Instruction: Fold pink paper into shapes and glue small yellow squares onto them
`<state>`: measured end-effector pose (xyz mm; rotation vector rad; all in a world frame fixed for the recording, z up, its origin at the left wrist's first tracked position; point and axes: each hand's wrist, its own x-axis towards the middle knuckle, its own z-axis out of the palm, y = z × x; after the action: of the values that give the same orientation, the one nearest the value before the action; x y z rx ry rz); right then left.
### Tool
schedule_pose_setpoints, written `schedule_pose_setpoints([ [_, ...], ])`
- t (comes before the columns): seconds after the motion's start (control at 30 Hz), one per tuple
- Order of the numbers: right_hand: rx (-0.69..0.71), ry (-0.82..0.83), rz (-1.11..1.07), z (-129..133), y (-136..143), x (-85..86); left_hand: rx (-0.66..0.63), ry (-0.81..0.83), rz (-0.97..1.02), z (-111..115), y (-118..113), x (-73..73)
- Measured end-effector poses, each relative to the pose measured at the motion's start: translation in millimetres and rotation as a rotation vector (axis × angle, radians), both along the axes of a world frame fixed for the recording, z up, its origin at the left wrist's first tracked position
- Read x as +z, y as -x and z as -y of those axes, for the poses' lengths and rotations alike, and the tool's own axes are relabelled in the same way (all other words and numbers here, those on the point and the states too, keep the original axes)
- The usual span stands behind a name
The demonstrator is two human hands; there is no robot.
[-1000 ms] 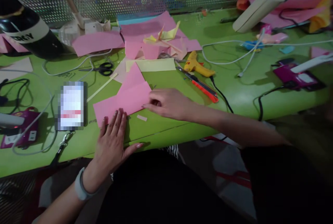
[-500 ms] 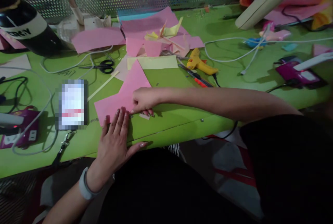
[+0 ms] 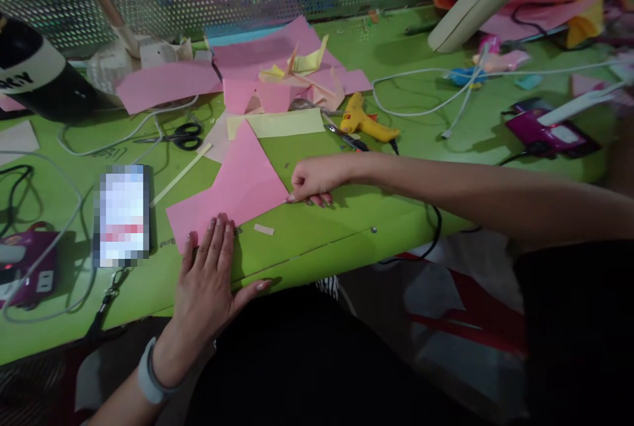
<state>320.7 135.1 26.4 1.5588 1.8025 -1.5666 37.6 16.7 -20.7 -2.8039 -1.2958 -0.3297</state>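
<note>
A folded pink paper [image 3: 242,178] lies on the green table [image 3: 317,248], with a triangular upper part and a strip running to the lower left. My left hand [image 3: 208,274] rests flat on the lower edge of that strip, fingers spread. At the paper's right corner is my right hand [image 3: 317,179], its fingers curled and the thumb tip touching the corner. Whether its fingers pinch the paper or only press on it is hard to tell. A small pale paper scrap [image 3: 264,229] lies just below the fold.
Left of the paper are a phone [image 3: 123,214], black scissors [image 3: 185,136] and a dark bottle [image 3: 44,76]. Behind it lie pink sheets [image 3: 267,56] and a yellow glue gun [image 3: 369,119]. Purple power sockets [image 3: 549,129] and white cables are at the right.
My right hand has slid right along the paper's lower edge to its right corner, uncovering more of the paper and the scrap. My left hand still presses the paper. The view has shifted slightly.
</note>
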Motion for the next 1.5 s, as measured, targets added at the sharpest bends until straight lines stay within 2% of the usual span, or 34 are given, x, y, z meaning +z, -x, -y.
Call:
schedule_pose_setpoints([
  [0.2, -0.15, -0.043, -0.034, 0.7, -30.0, 7.1, -0.028, 0.042, -0.031, -4.6, 1.5, 3.8],
  [0.3, -0.174, -0.088, -0.141, 1.9, -23.9, 10.8, -0.063, 0.054, -0.037, -11.3, -1.0, 4.1],
  [0.4, -0.12, -0.055, -0.22, 4.7, -9.4, 4.9, -0.1, 0.087, -0.041, -18.6, -3.2, 8.8],
  [0.47, -0.085, -0.032, -0.216, 6.2, -1.3, -2.7, -0.124, 0.143, -0.038, -23.9, -3.6, 19.0],
  [0.53, -0.069, -0.037, -0.202, 6.9, 2.9, -9.4, -0.103, 0.241, -0.008, -31.7, -4.7, 35.5],
  [0.63, -0.058, -0.059, -0.18, 7.0, 3.7, -14.1, 0.125, 0.31, 0.165, -51.6, -12.5, 62.6],
  [0.67, -0.052, -0.061, -0.175, 7.0, 3.3, -14.5, 0.181, 0.415, 0.194, -60.1, -17.1, 69.2],
  [0.73, -0.045, -0.054, -0.171, 7.4, 2.4, -14.7, 0.219, 0.741, 0.219, -77.8, -29.0, 76.0],
  [0.83, -0.051, -0.055, -0.178, 9.0, 1.9, -15.3, 0.27, 1.074, 0.176, -99.1, -48.7, 70.5],
  [0.97, -0.074, -0.058, -0.19, 11.4, 3.7, -15.8, 0.285, 1.279, 0.153, -111.5, -65.1, 53.9],
  [1.07, -0.08, -0.048, -0.175, 12.1, 5.9, -14.4, 0.304, 1.324, 0.153, -113.9, -67.8, 48.8],
  [1.27, -0.052, -0.06, -0.16, 11.9, 6.1, -15.4, 0.36, 1.328, 0.125, -112.5, -61.0, 54.0],
  [1.37, -0.051, -0.057, -0.186, 11.5, 4.6, -19.0, 0.421, 1.334, 0.127, -110.9, -45.3, 54.3],
  [1.5, -0.047, -0.034, -0.196, 10.9, 4.1, -19.9, 0.517, 1.295, 0.093, -106.3, -12.9, 55.2],
])
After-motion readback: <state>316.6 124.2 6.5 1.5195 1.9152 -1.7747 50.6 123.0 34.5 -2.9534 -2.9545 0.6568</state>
